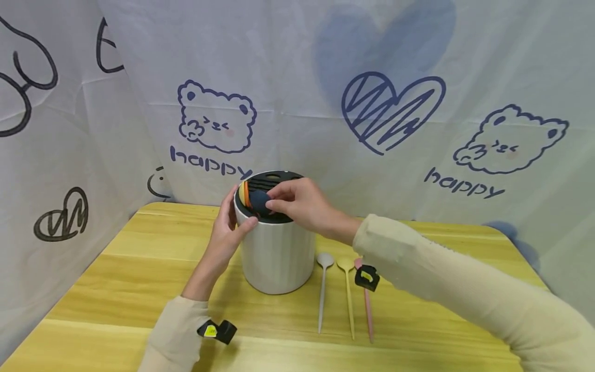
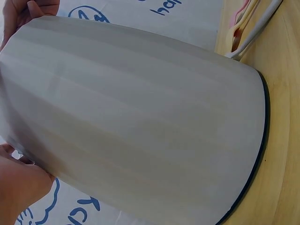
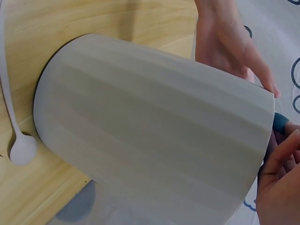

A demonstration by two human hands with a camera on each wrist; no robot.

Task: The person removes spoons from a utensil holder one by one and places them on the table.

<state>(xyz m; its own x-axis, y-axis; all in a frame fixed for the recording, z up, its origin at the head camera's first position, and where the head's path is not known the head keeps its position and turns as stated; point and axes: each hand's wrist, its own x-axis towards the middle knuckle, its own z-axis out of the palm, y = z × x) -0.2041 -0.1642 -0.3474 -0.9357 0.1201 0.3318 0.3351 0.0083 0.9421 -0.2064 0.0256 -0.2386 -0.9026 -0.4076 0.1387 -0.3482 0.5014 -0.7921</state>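
A white ribbed utensil holder [image 1: 278, 258] with a black slotted top stands upright on the table. My left hand [image 1: 226, 235] holds it by the left side of its rim, thumb at the front. Between the thumb and fingers of my right hand [image 1: 304, 202] is the round head of a dark blue spoon [image 1: 258, 200], at the holder's top; its handle is hidden inside. Beside it, a yellow round-edged piece [image 1: 241, 194] and an orange one [image 1: 246, 192] stick up at the left rim. The right wrist view shows the blue head [image 3: 280, 123] by my fingertips.
Right of the holder, a white spoon [image 1: 324, 279], a yellow spoon [image 1: 347, 281] and a pink spoon [image 1: 368, 310] lie side by side on the wooden table [image 1: 116, 289]. My right sleeve partly covers the pink one. A printed white cloth [image 1: 297, 103] hangs behind.
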